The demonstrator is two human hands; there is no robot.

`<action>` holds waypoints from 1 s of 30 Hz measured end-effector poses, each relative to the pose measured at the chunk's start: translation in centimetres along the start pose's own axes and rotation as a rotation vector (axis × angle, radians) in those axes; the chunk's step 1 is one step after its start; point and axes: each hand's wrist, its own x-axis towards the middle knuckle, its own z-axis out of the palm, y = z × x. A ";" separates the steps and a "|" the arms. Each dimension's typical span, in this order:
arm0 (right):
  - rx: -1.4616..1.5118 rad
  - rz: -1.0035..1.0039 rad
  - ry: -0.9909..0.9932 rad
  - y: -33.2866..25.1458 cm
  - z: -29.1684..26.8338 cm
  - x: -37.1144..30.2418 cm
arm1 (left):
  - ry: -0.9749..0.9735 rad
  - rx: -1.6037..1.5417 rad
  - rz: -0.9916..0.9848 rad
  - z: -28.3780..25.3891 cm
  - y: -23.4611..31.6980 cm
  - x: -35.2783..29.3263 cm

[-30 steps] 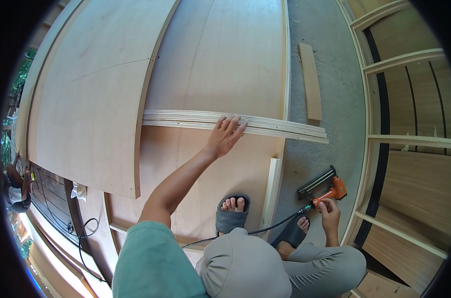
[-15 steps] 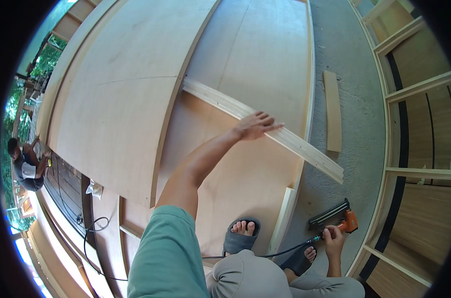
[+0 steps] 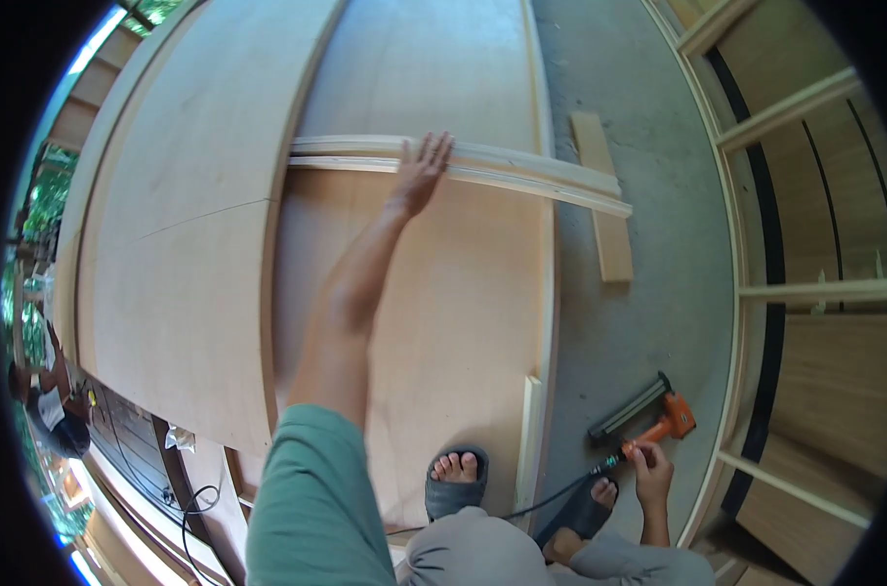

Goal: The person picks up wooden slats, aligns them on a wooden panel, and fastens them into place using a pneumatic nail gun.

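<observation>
Two long pale wooden strips (image 3: 521, 172) lie side by side across the panel frame (image 3: 443, 293); their right ends reach over its edge. Over these strips rests my left hand (image 3: 424, 174), fingers stretched out and palm down. Its arm, in a green sleeve, crosses the panel from below. At the lower right, my right hand (image 3: 652, 477) has its fingers closed at the handle end of an orange and black nail gun (image 3: 673, 418), close to the hose fitting. A dark air hose (image 3: 558, 496) runs from the gun past my sandalled feet.
A large plywood sheet (image 3: 175, 244) covers the left side. On the concrete floor lies a short board (image 3: 614, 239), partly under the strips. A short wood piece (image 3: 529, 430) lines the panel's right edge. Framed panels (image 3: 814, 293) stand at right. Another person (image 3: 55, 410) is far left.
My left hand has moved up and away with the strips, which have swung from a slant to nearly crosswise. Two strips now show apart. My view has shifted; the right hand stays at the nail gun.
</observation>
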 end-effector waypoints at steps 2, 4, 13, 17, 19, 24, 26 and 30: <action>-0.023 -0.108 0.012 -0.2 -0.3 0.3 | 0.003 -0.114 0.049 -1.6 0.7 -1.2; -0.077 -0.089 0.004 -1.2 -0.5 0.5 | -0.047 -0.303 0.042 -5.6 1.5 -4.5; -0.082 -0.258 -0.037 -4.9 1.1 1.8 | -0.195 -0.383 0.021 -12.7 7.3 -18.0; -0.090 -0.394 0.027 -6.6 2.4 3.2 | -0.230 -0.344 -0.039 -13.9 7.6 -21.8; -0.117 -0.478 0.019 -7.2 3.3 3.4 | -0.263 -0.329 -0.148 -14.3 6.8 -24.3; -0.095 -0.460 -0.034 -6.5 3.9 2.5 | -0.314 -0.337 -0.278 -15.3 6.5 -28.6; -0.077 -0.428 -0.042 -5.8 3.7 2.3 | -0.326 -0.330 -0.301 -15.5 6.5 -29.7; -0.067 -0.408 -0.029 -4.9 3.2 2.2 | -0.294 -0.299 -0.286 -15.8 5.9 -31.6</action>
